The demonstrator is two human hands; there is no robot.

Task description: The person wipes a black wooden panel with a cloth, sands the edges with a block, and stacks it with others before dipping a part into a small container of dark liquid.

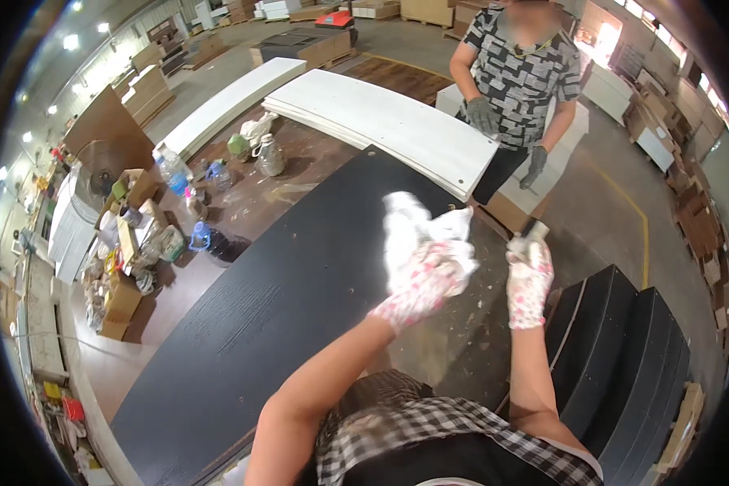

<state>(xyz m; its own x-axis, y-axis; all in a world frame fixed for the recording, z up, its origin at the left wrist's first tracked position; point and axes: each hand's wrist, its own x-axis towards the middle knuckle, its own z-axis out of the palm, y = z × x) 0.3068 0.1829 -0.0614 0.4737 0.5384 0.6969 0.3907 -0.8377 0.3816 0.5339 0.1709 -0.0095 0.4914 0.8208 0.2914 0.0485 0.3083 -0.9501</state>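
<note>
My left hand (426, 283), in a white glove with pink spots, grips a crumpled white cloth (407, 231) over the right end of a long black panel (283, 275). Motion smears the cloth slightly, and I cannot tell if it touches the panel. The panel lies flat, with small holes and a patch of streaky marks on its surface. Off the panel's right end, my right hand (530, 283), gloved alike, is closed around a small pale object with a dark tip (533, 229). Its kind is not clear, since the fingers cover part of it.
Stacked white panels (381, 113) lie beyond the black one. A person (518, 81) in grey gloves stands beside them. Bottles (269, 154) and a cluttered cardboard box (121, 304) sit on the table at left. More black panels (599, 324) are stacked at my right.
</note>
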